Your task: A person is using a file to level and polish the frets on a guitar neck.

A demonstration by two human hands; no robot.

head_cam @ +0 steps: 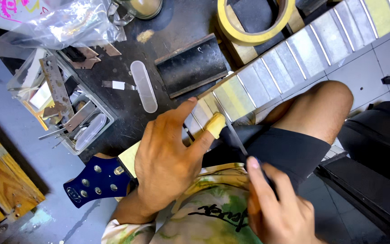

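My left hand [165, 165] lay flat over the guitar neck [285, 58] near its blue headstock [96, 180], palm down, fingers spread open rather than curled round anything. The index finger reached along the far edge of the neck, and the thumb, wrapped at its tip in yellow tape [215, 125], pressed against the near edge by the lowest frets. The neck ran slantwise from the headstock at the lower left up to the top right corner, its fretboard covered between the metal frets with strips of tape, some grey and some yellowish.

My right hand [278, 210] was low at the bottom edge, its fingers closed tight on the dark handle of a thin metal tool [234, 137]. The blade pointed up and to the left, its tip at the edge of the neck just beside the taped thumb. My bare knee [326, 108] sat under the neck.

On the dark counter [123, 108] beyond my left hand lay a black sanding block [192, 64], a clear oblong plastic case [143, 86], a roll of yellow masking tape [254, 20], and a tray of small metal tools [64, 106] further left.
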